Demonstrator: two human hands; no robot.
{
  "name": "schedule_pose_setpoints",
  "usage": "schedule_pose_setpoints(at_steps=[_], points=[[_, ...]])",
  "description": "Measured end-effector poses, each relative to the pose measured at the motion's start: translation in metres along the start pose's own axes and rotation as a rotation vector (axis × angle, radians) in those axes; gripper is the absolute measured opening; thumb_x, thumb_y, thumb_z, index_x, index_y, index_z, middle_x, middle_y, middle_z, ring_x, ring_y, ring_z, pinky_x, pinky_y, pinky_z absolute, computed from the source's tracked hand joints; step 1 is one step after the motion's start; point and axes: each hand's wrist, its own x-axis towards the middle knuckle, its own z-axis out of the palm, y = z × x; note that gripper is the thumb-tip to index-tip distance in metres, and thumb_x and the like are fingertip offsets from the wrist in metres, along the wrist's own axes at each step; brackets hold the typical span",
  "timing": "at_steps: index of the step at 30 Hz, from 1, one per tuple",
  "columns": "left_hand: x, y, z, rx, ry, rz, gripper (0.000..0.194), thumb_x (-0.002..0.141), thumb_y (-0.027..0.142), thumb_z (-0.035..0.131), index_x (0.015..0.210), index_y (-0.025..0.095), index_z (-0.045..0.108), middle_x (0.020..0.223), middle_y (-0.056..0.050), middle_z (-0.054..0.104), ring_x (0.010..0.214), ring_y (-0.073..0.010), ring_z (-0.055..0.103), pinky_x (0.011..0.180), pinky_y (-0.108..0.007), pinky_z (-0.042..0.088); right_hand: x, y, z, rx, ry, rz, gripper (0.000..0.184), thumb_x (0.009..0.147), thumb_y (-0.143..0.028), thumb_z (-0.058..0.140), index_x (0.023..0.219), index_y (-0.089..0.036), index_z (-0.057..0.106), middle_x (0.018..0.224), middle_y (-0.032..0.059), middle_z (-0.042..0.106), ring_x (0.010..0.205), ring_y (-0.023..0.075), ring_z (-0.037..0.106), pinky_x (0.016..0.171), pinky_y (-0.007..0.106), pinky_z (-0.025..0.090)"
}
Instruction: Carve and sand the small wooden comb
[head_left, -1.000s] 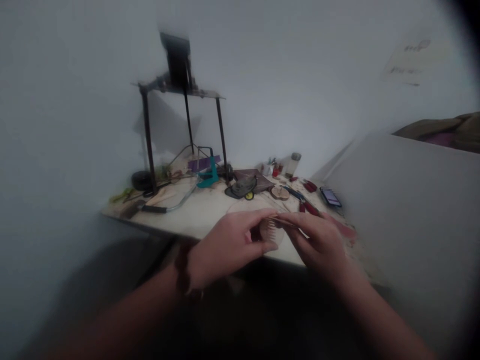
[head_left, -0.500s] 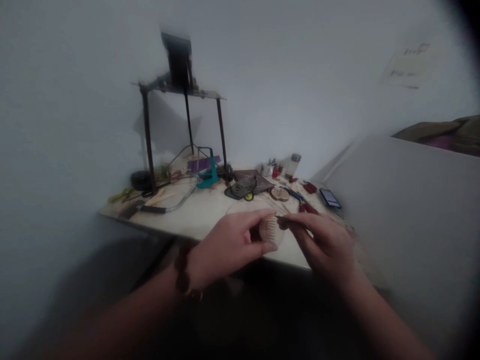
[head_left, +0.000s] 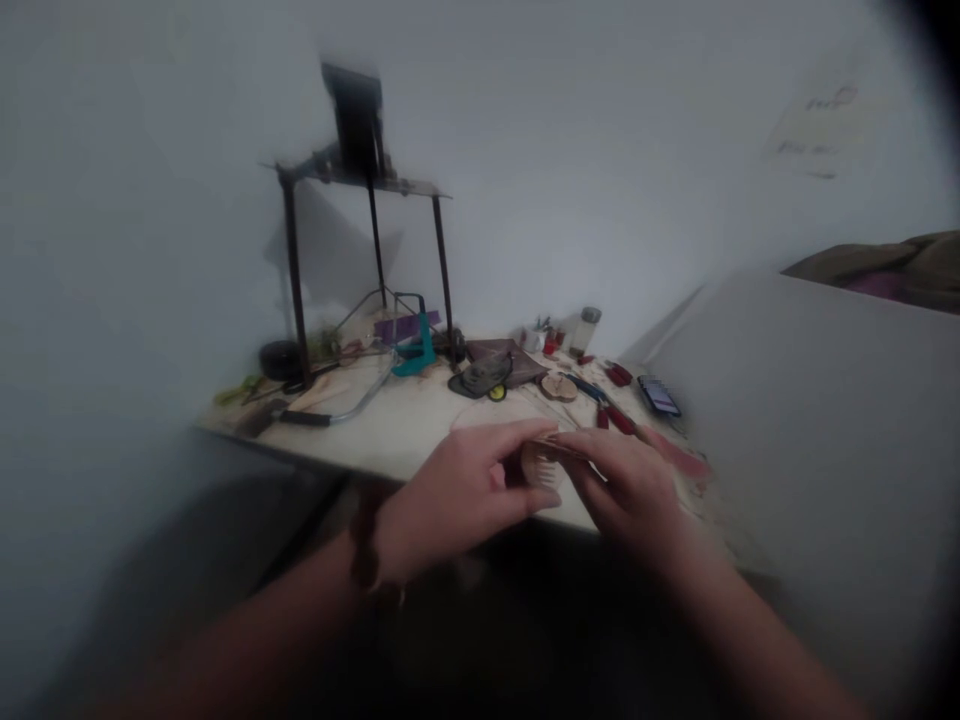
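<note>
My left hand (head_left: 457,495) pinches a small pale wooden comb (head_left: 541,468) between thumb and fingers, just over the near edge of the worktable (head_left: 405,425). My right hand (head_left: 634,490) meets it from the right, fingers closed on a thin stick-like tool (head_left: 561,447) laid across the comb's top. The picture is blurred, so the tool's kind is unclear. A dark band sits on my left wrist.
On the table stand a black metal frame stand (head_left: 360,200), a teal clamp (head_left: 416,352), a hacksaw (head_left: 337,405), a dark pouch (head_left: 487,375), red-handled pliers (head_left: 615,415), a jar (head_left: 589,328) and a phone (head_left: 660,395). A white panel (head_left: 810,420) rises at the right.
My right hand slid back and forth along the comb's top edge with the thin tool; it now sits further left over the comb. My left hand stayed almost still.
</note>
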Motion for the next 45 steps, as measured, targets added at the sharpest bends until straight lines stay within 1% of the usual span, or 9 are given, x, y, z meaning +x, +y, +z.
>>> schedule_pose_setpoints(at_steps=[4, 7, 12, 18, 22, 28, 35, 40, 45], points=[[-0.001, -0.002, 0.001, -0.055, 0.001, 0.005, 0.057, 0.089, 0.033, 0.094, 0.145, 0.030, 0.078, 0.134, -0.003, 0.083, 0.106, -0.0224, 0.078, 0.091, -0.031, 0.063, -0.003, 0.004, 0.003, -0.003, -0.057, -0.030, 0.026, 0.111, -0.015, 0.056, 0.126, -0.020, 0.077, 0.102, 0.0079, 0.086, 0.084, 0.0202, 0.079, 0.077, 0.031, 0.060], [-0.004, -0.004, -0.001, -0.099, 0.066, -0.030, 0.058, 0.086, 0.036, 0.096, 0.141, 0.026, 0.081, 0.134, -0.006, 0.084, 0.111, -0.0261, 0.080, 0.095, -0.034, 0.065, -0.014, 0.016, 0.007, -0.011, -0.090, -0.008, 0.025, 0.111, -0.014, 0.057, 0.122, -0.020, 0.079, 0.099, 0.0071, 0.085, 0.084, 0.0205, 0.080, 0.077, 0.031, 0.060], [-0.005, -0.005, -0.006, -0.022, 0.122, -0.047, 0.063, 0.086, 0.040, 0.096, 0.144, 0.025, 0.080, 0.143, -0.009, 0.081, 0.128, -0.0310, 0.077, 0.108, -0.037, 0.062, -0.029, 0.027, 0.009, -0.021, -0.015, 0.077, 0.023, 0.109, -0.014, 0.059, 0.116, -0.022, 0.080, 0.095, 0.0042, 0.087, 0.080, 0.0194, 0.082, 0.072, 0.029, 0.059], [-0.002, -0.006, -0.002, 0.025, 0.038, -0.006, 0.058, 0.091, 0.038, 0.092, 0.146, 0.031, 0.078, 0.135, -0.005, 0.083, 0.106, -0.0250, 0.079, 0.096, -0.036, 0.062, -0.010, 0.010, 0.003, 0.071, 0.043, 0.042, 0.027, 0.109, -0.013, 0.061, 0.125, -0.026, 0.078, 0.104, 0.0021, 0.088, 0.089, 0.0180, 0.084, 0.083, 0.028, 0.063], [-0.003, -0.007, 0.000, 0.023, 0.028, 0.024, 0.058, 0.091, 0.035, 0.093, 0.147, 0.035, 0.077, 0.140, -0.003, 0.081, 0.102, -0.0217, 0.078, 0.094, -0.034, 0.061, -0.003, 0.006, 0.004, 0.090, 0.042, 0.000, 0.028, 0.108, -0.012, 0.060, 0.125, -0.025, 0.077, 0.105, 0.0030, 0.088, 0.088, 0.0174, 0.083, 0.080, 0.027, 0.063], [-0.003, -0.007, 0.000, 0.036, 0.020, 0.027, 0.061, 0.090, 0.034, 0.093, 0.148, 0.030, 0.076, 0.132, -0.005, 0.084, 0.096, -0.0215, 0.077, 0.089, -0.033, 0.061, -0.002, 0.004, -0.001, 0.093, 0.025, 0.032, 0.026, 0.109, -0.012, 0.059, 0.125, -0.024, 0.077, 0.101, 0.0028, 0.087, 0.086, 0.0179, 0.083, 0.077, 0.029, 0.061], [0.000, -0.005, 0.004, 0.013, 0.027, 0.063, 0.058, 0.088, 0.027, 0.093, 0.144, 0.032, 0.078, 0.135, -0.003, 0.083, 0.106, -0.0235, 0.080, 0.096, -0.034, 0.063, -0.001, 0.008, 0.006, 0.019, 0.003, -0.014, 0.026, 0.110, -0.015, 0.058, 0.124, -0.023, 0.078, 0.103, 0.0065, 0.087, 0.085, 0.0199, 0.082, 0.076, 0.030, 0.062], [-0.004, -0.002, -0.003, -0.172, 0.104, -0.050, 0.061, 0.085, 0.035, 0.097, 0.142, 0.024, 0.080, 0.138, -0.008, 0.083, 0.121, -0.0285, 0.080, 0.104, -0.037, 0.065, -0.017, 0.028, 0.021, 0.005, -0.080, 0.047, 0.029, 0.108, -0.017, 0.059, 0.124, -0.025, 0.081, 0.107, 0.0070, 0.088, 0.090, 0.0213, 0.083, 0.080, 0.032, 0.064], [-0.005, -0.001, -0.011, -0.011, 0.122, -0.064, 0.065, 0.085, 0.041, 0.097, 0.146, 0.026, 0.079, 0.148, -0.008, 0.078, 0.137, -0.0329, 0.073, 0.120, -0.042, 0.057, -0.032, 0.038, 0.024, 0.056, -0.005, 0.174, 0.026, 0.108, -0.019, 0.060, 0.118, -0.025, 0.084, 0.094, 0.0032, 0.088, 0.080, 0.0201, 0.084, 0.074, 0.030, 0.064]])
